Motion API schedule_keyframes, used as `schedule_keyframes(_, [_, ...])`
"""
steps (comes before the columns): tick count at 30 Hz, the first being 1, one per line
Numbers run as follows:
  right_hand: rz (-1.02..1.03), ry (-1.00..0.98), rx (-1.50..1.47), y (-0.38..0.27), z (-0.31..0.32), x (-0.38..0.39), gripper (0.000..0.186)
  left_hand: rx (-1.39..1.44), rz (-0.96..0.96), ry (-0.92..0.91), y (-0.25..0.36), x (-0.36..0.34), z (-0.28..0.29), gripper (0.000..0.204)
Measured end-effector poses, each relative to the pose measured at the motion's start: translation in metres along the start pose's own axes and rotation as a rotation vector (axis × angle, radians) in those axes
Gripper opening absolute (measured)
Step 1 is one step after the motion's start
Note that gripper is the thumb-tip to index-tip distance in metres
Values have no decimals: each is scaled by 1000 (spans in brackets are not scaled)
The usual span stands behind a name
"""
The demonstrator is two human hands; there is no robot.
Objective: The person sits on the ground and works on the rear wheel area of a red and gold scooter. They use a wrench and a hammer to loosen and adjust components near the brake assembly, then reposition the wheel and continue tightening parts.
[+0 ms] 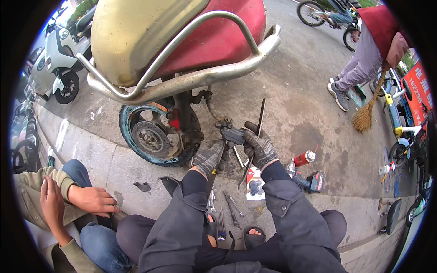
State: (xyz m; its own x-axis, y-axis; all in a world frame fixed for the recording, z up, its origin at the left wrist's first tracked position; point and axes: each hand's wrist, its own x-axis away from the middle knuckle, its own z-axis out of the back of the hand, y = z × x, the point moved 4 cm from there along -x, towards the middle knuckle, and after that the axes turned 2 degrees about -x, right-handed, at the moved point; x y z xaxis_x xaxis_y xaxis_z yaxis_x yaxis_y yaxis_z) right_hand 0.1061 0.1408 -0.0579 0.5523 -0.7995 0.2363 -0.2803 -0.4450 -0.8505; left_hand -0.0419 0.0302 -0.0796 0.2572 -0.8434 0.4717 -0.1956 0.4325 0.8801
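In front of me hangs a dark brake caliper [233, 134], with a hose running up from it toward the scooter's front fork. My right hand [261, 148], in a grey knit glove, grips the caliper's right end. A long flat metal bar [261, 116] is also held in it, slanting across the fingers. Below the caliper's left side my gloved left hand [208, 158] is closed with its fingertips against it; its grip is partly hidden. The scooter's front wheel [150, 139], blue-rimmed with a brake disc, stands just left of my hands.
Above hangs the scooter's metal bumper [195, 82]. Wrenches [235, 207], a printed card [255, 189], a red spray can [304, 158] and a cordless power tool [314, 182] lie around. A person's hand [93, 200] rests at left. Another person holds a broom [364, 116] at upper right.
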Motion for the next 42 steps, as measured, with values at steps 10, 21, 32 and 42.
schedule_keyframes(10, [-39,82,188,-19,5,20,49,67,-150,131,21,6,-4,38])
schedule_keyframes(21, [-188,149,21,-27,13,20,35,355,228,-264,27,-5,4,48])
schedule_keyframes(32, [-265,456,101,50,20,107,27,116,-87,-103,80,11,-29,47])
schedule_keyframes(42, [-201,328,197,3,-35,122,23,189,16,-56,84,17,-37,44])
